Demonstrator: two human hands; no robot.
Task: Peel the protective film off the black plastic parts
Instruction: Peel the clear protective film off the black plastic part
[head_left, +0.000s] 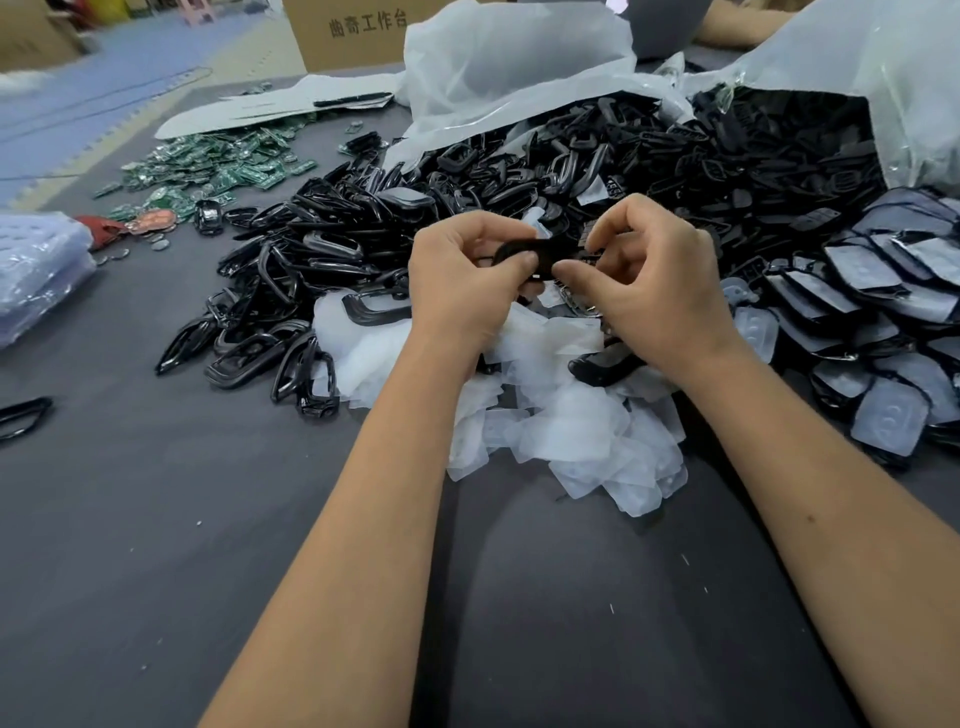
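My left hand (462, 283) and my right hand (649, 291) meet above the middle of the table, both pinching one small black plastic part (522, 254) between thumbs and fingertips. A large heap of black plastic parts (467, 176) lies just behind my hands. Below my wrists spreads a pile of loose translucent white film pieces (561, 426). To the right lie black parts still covered with film (872, 291).
Black frame-shaped parts (270, 338) lie to the left on the grey table (156, 545). Green circuit boards (218, 166) sit at the back left. Open plastic bags (509, 67) and a cardboard box (353, 31) stand behind. A stack of clear trays (36, 275) is at the left edge.
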